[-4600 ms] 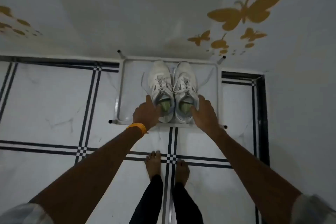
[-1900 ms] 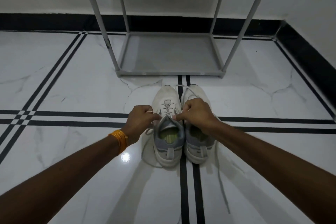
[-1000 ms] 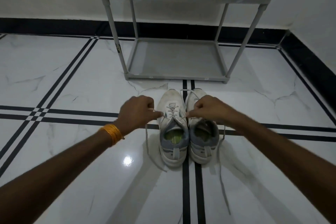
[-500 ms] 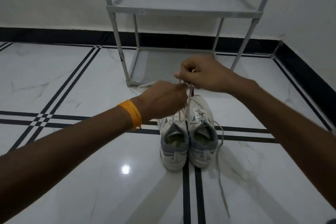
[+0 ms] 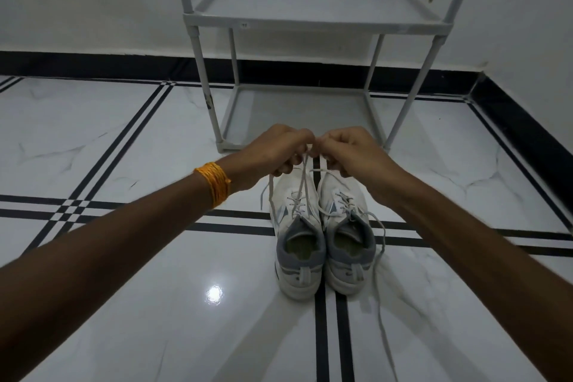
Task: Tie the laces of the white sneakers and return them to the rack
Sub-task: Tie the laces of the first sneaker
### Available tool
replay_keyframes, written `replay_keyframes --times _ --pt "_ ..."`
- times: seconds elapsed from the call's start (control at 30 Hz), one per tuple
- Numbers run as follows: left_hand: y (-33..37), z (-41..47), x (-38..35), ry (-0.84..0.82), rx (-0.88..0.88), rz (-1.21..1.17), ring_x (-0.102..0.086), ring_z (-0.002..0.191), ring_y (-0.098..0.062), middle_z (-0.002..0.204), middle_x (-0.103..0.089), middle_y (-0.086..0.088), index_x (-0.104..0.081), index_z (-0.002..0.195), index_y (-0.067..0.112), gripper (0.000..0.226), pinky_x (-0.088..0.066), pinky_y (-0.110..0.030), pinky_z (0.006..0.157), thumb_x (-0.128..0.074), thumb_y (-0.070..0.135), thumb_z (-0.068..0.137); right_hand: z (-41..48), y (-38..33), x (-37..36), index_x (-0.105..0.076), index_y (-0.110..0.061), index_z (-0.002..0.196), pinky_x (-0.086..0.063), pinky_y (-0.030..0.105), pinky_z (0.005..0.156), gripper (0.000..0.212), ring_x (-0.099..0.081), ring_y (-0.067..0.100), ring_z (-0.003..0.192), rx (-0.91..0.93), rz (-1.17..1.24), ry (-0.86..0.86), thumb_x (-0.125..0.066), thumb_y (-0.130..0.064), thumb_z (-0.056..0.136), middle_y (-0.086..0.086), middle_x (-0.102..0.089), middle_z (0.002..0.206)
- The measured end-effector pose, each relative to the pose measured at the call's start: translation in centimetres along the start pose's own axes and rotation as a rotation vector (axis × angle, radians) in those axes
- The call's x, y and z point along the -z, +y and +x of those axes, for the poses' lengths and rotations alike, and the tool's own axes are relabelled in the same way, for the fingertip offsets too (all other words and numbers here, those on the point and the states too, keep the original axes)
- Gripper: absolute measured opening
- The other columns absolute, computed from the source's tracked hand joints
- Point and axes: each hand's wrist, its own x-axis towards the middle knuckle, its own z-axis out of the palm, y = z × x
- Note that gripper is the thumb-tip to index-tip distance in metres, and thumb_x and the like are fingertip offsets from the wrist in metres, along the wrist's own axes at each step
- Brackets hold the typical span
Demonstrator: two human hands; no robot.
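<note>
Two white sneakers stand side by side on the floor, heels toward me: the left sneaker [image 5: 297,226] and the right sneaker [image 5: 345,223]. My left hand [image 5: 276,150] and my right hand [image 5: 347,150] meet above the toes, each pinching an end of the left sneaker's laces [image 5: 302,183], which rise taut from the eyelets. One loose lace end hangs at the left. The right sneaker's lace [image 5: 379,263] trails untied across the floor toward me. The grey two-shelf rack [image 5: 313,22] stands just beyond, both shelves bare.
The floor is glossy white marble tile [image 5: 124,304] with black line bands. A black skirting [image 5: 93,63] runs along the white wall behind the rack and down the right side. An orange thread band circles my left wrist [image 5: 214,184].
Both hands have come down and level with each other, fingertips now meeting over the toes. Half a second ago the right hand was raised higher, pulling the lace up.
</note>
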Motion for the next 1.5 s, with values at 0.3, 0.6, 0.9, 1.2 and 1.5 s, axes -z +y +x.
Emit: replay_keyframes --times 0.3,0.6,0.9,1.2,1.5 --pt "-0.3 -0.3 0.1 0.058 -0.160 0.099 -0.045 0.049 -0.002 0.060 -0.049 0.008 -0.059 0.068 0.022 0.041 -0.034 -0.014 0.048 -0.042 0.041 0.101 0.3 0.5 -1.3 -0.069 -0.014 0.086 -0.045 0.014 0.053 0.008 -0.066 0.010 0.061 0.111 -0.241 0.014 -0.068 -0.022 0.086 0.001 -0.072 0.080" --pt "-1.5 0.4 0.7 -0.129 -0.073 0.082 -0.060 0.082 -0.012 0.090 -0.064 -0.001 -0.068 0.104 0.012 0.029 -0.051 -0.021 0.071 -0.075 0.025 0.079 0.3 -4.9 2.0 -0.063 -0.004 0.087 -0.049 0.021 0.054 0.025 -0.058 0.013 0.061 0.040 0.342 -0.024 -0.050 -0.022 0.098 0.007 -0.066 0.075" --pt "-2.5 1.3 -2.5 0.557 -0.548 0.572 -0.058 0.057 -0.020 0.073 -0.061 -0.004 -0.045 0.108 0.012 0.041 -0.050 -0.030 0.052 -0.066 -0.002 0.076 3.6 -3.2 1.2 -0.062 -0.002 0.080 -0.057 0.018 0.061 0.023 -0.065 0.012 0.064 -0.115 0.961 0.186 -0.051 -0.012 0.097 0.009 -0.065 0.074" --pt "-3.0 0.8 -2.3 0.358 -0.408 0.476 -0.058 0.052 -0.017 0.058 -0.065 -0.004 -0.069 0.070 0.007 0.019 -0.050 -0.029 0.053 -0.064 0.019 0.084 3.9 3.6 -0.8 -0.054 0.006 0.111 -0.060 0.026 0.060 0.022 -0.068 0.025 0.078 -0.594 0.651 0.067 -0.056 -0.002 0.091 0.019 -0.055 0.100" --pt "-2.5 1.5 -0.9 0.020 0.170 -0.424 -0.042 0.049 -0.009 0.052 -0.055 0.005 -0.059 0.074 0.015 0.019 -0.032 -0.022 0.051 -0.051 0.024 0.089 -0.8 -0.4 -0.3 -0.056 -0.015 0.097 -0.050 0.025 0.047 0.018 -0.074 0.021 0.076 -0.100 0.242 0.067 -0.059 -0.032 0.093 0.008 -0.067 0.089"
